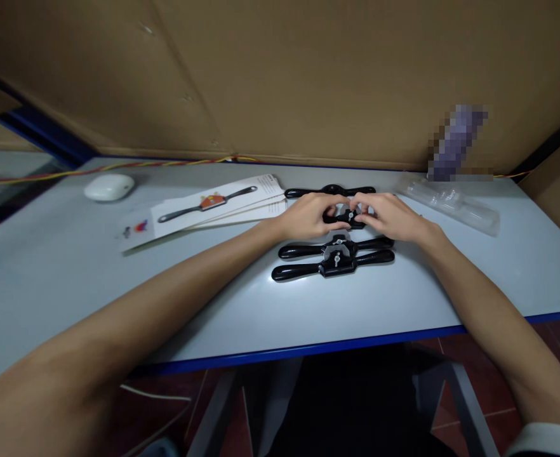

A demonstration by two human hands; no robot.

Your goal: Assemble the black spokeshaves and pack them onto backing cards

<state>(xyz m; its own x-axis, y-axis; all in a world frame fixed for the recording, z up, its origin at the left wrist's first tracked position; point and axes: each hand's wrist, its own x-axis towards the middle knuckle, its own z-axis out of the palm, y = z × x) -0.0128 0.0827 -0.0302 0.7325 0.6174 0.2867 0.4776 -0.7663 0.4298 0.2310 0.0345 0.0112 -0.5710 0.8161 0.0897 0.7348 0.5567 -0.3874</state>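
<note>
On the counter (pixel 70 266), four spokeshaves lie centre: one (pixel 330 190) at twelve o'clock, two (pixel 334 257) at six; leaflets (pixel 213 206) at nine, a plastic sleeve (pixel 451 203) at three.

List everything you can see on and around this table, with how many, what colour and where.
spokeshave in hand: one, black, mid-table, under both hands
spokeshaves lying free: two, black, side by side just nearer than the hands
far spokeshave: one, black, beyond the hands
leaflets: a small stack, white with a tool picture, left of the hands
round puck: one, white, far left
clear plastic packaging: one, transparent, far right
cord: one, red and yellow, along the back edge
table: one, pale grey with blue edge
cardboard: brown, behind the table
left hand: one, grip closed on the spokeshave in hand
right hand: one, likewise
</note>
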